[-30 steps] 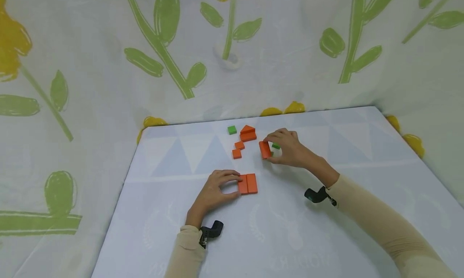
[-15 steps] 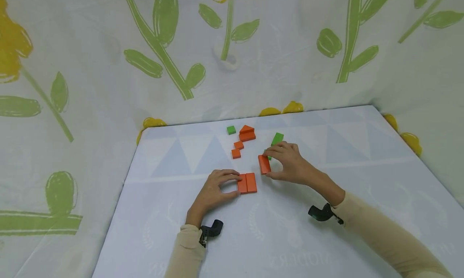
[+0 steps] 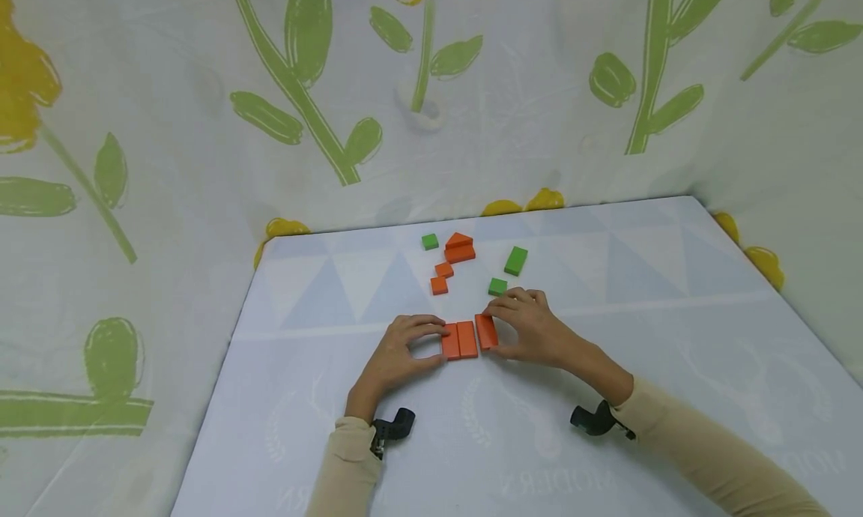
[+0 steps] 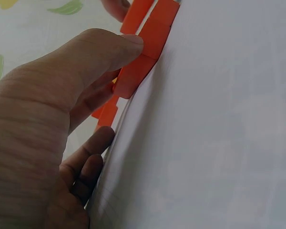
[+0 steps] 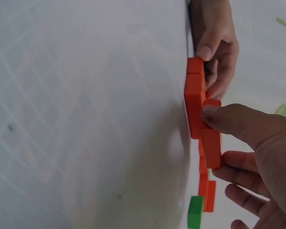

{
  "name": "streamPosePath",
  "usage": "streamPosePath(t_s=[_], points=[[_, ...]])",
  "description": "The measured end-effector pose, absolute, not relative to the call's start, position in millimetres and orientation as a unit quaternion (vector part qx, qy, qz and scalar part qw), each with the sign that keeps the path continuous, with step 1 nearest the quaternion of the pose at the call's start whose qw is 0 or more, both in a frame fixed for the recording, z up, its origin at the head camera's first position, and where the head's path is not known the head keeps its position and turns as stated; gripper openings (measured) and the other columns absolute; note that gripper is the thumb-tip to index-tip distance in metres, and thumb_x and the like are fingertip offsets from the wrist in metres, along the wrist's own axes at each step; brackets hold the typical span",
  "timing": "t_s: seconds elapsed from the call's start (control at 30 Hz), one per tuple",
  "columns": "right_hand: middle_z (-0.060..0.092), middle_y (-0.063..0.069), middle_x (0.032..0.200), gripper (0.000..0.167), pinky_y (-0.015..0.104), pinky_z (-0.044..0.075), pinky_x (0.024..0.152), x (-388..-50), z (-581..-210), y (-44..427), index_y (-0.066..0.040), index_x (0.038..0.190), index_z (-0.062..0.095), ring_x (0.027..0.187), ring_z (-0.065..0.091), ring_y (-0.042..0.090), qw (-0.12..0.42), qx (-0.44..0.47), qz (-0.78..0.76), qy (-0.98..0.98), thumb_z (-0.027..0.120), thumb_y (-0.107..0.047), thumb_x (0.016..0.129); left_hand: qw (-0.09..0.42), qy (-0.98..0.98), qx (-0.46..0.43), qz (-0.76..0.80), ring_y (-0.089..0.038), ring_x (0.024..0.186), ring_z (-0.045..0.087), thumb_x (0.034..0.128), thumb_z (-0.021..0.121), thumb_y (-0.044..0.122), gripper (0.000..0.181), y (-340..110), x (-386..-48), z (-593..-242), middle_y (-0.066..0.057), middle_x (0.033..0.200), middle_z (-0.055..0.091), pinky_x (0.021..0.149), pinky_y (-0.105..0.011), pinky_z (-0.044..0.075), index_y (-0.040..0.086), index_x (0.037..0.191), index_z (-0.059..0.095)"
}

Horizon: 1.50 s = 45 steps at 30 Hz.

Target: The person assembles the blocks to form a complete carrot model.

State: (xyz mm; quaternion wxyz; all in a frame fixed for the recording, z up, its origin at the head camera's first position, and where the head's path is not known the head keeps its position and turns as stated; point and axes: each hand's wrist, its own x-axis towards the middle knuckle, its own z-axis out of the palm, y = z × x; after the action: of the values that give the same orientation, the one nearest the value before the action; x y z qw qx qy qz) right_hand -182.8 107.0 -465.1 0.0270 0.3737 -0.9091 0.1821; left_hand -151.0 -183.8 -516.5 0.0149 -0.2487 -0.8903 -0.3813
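Two flat orange blocks lie side by side on the table, the left block (image 3: 450, 342) touching the right one (image 3: 467, 340). My left hand (image 3: 402, 354) grips the left block's ends between thumb and fingers; in the left wrist view its thumb lies on an orange block (image 4: 131, 76). Just right of the pair, my right hand (image 3: 536, 330) pinches a third orange block (image 3: 486, 332), with a narrow gap to its neighbour. The right wrist view shows this held block (image 5: 211, 148) raised slightly off the table, under the right thumb.
Behind the hands lie two small orange blocks (image 3: 440, 285), an orange block (image 3: 461, 253) with an orange triangle (image 3: 459, 239) at it, and green blocks (image 3: 515, 261), one of them (image 3: 497, 286) close to my right fingers. A patterned cloth hangs behind the table (image 3: 323, 457).
My right hand has carried its orange block toward me and slightly left, up beside the pair, uncovering the green blocks behind. The left hand has kept its place.
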Motion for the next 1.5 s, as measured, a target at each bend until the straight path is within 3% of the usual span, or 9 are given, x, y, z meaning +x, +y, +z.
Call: streamPosePath(t_s=[0.27, 0.77, 1.0, 1.5], points=[[0.065, -0.003, 0.118, 0.054, 0.052, 0.033, 0.098, -181, -478, 103, -0.016, 0.119, 0.069, 0.117, 0.047, 0.02, 0.024, 0.376, 0.18, -0.909, 0.088, -0.041, 0.075, 0.009, -0.89, -0.243, -0.385, -0.014, 0.124, 0.046, 0.0857, 0.078, 0.036, 0.038, -185, -151, -516, 0.015, 0.134, 0.058, 0.104, -0.047, 0.039, 0.03, 0.123, 0.071], [0.062, 0.001, 0.126, 0.056, 0.052, 0.032, 0.094, -190, -470, 104, -0.013, 0.124, 0.067, 0.124, 0.045, 0.024, 0.015, 0.354, 0.195, -0.915, 0.083, -0.043, 0.08, 0.001, -0.892, -0.247, -0.379, -0.011, 0.124, 0.044, 0.0865, 0.077, 0.033, 0.037, -184, -154, -512, 0.018, 0.134, 0.057, 0.106, -0.043, 0.036, 0.03, 0.123, 0.071], [0.062, 0.007, 0.129, 0.045, 0.054, 0.032, 0.096, -212, -456, 92, -0.01, 0.125, 0.067, 0.125, 0.046, 0.029, 0.011, 0.33, 0.207, -0.921, 0.078, -0.034, 0.088, 0.007, -0.892, -0.247, -0.379, -0.012, 0.125, 0.045, 0.086, 0.077, 0.033, 0.038, -184, -153, -512, 0.018, 0.134, 0.057, 0.106, -0.043, 0.036, 0.03, 0.123, 0.071], [0.061, 0.007, 0.133, 0.041, 0.055, 0.033, 0.098, -276, -452, 48, -0.01, 0.129, 0.066, 0.126, 0.046, 0.029, 0.006, 0.34, 0.173, -0.924, 0.074, -0.025, 0.091, 0.008, -0.888, -0.248, -0.387, -0.011, 0.125, 0.045, 0.0859, 0.078, 0.033, 0.038, -184, -151, -515, 0.019, 0.134, 0.056, 0.106, -0.044, 0.036, 0.031, 0.123, 0.071]])
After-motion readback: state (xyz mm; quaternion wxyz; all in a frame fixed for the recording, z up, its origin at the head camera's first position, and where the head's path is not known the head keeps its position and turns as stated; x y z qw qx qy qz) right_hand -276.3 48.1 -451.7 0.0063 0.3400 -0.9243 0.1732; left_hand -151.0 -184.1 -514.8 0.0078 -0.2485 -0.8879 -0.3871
